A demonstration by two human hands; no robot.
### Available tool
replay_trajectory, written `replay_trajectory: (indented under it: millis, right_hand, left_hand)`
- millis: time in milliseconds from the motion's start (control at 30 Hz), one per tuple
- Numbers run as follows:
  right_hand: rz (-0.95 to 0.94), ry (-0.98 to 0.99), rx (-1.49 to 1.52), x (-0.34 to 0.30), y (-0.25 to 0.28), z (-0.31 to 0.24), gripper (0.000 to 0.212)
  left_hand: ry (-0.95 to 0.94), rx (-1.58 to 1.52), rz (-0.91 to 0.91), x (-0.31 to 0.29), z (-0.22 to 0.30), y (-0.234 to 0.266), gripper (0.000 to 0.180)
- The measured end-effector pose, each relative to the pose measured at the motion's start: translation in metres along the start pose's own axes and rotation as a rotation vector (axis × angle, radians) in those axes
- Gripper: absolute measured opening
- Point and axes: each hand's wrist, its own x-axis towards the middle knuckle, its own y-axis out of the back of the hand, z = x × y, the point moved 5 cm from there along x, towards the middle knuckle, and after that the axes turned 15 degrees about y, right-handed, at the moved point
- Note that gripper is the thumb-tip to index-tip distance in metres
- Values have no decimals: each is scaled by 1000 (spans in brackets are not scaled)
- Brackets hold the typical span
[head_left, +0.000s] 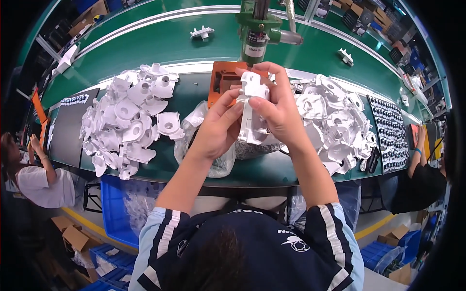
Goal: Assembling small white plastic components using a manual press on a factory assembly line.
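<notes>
Holding one white plastic piece (249, 127) with the left hand (219, 127) and the right hand (281, 115), in the middle of the frame. Curling the left fingers around one side of it and setting the right thumb on its front. Working above a green tabletop (272, 178), between a big white heap (127, 111) at the left of the frame and another heap (335, 116) at the right. Facing an orange block (217, 91) and a green machine (256, 36) at the top middle. Having a clear bag (224, 164) just under the hands, and a dark board (392, 136) full of small parts at the far right.
</notes>
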Motion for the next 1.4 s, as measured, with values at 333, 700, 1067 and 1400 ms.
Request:
replay_trajectory:
  millis: [333, 700, 1067, 1400]
  right_hand:
    - [153, 206, -461, 9, 6, -2, 58]
    - [-592, -5, -1024, -21, 28, -10, 17]
    - [-605, 55, -972, -32, 30, 8, 11]
    - [-432, -37, -972, -13, 31, -2, 8]
  left_hand:
    - [-317, 382, 201, -23, 3, -10, 44]
    - [-712, 2110, 378, 37, 59, 41, 13]
    - [-329, 2064, 257, 64, 48, 75, 14]
    - [-521, 2466, 368, 56, 48, 77, 27]
